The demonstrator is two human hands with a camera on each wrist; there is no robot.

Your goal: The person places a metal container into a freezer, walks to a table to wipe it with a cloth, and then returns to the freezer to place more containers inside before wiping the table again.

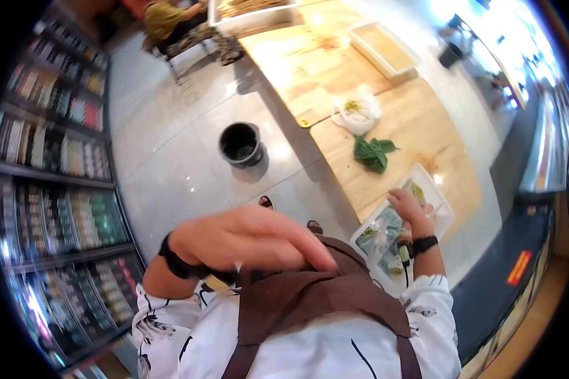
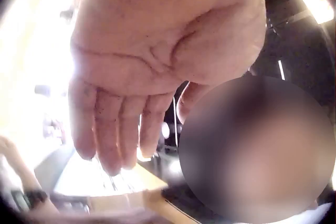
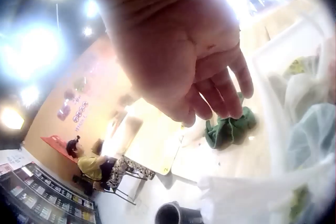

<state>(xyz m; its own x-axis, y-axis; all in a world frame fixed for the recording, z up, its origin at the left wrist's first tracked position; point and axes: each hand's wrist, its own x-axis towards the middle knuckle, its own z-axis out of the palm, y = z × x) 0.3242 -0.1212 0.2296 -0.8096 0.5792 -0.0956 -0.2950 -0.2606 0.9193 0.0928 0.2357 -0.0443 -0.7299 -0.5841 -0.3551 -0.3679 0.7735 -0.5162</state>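
My left hand [image 1: 246, 239] is raised in front of the brown apron [image 1: 316, 294], blurred in the head view. Its palm and straight fingers show bare in the left wrist view. Over the white tray [image 1: 437, 184] hangs my right hand [image 1: 411, 210], fingers loosely bent and holding nothing in the right wrist view. Inside that tray lie clear plastic bags [image 1: 384, 228] with greenish contents. A crumpled green cloth [image 1: 373, 154] lies on the wooden table [image 1: 335, 151] beyond the tray. Past it sits a thin white bag [image 1: 360, 117] with something yellow-green inside.
A second white tray [image 1: 385, 50] with tan contents stands farther along the table. On the floor to the left is a black bucket [image 1: 239, 145]. Glass-fronted shelves [image 1: 63, 215] line the left side. A seated person [image 1: 164, 26] is at the far left.
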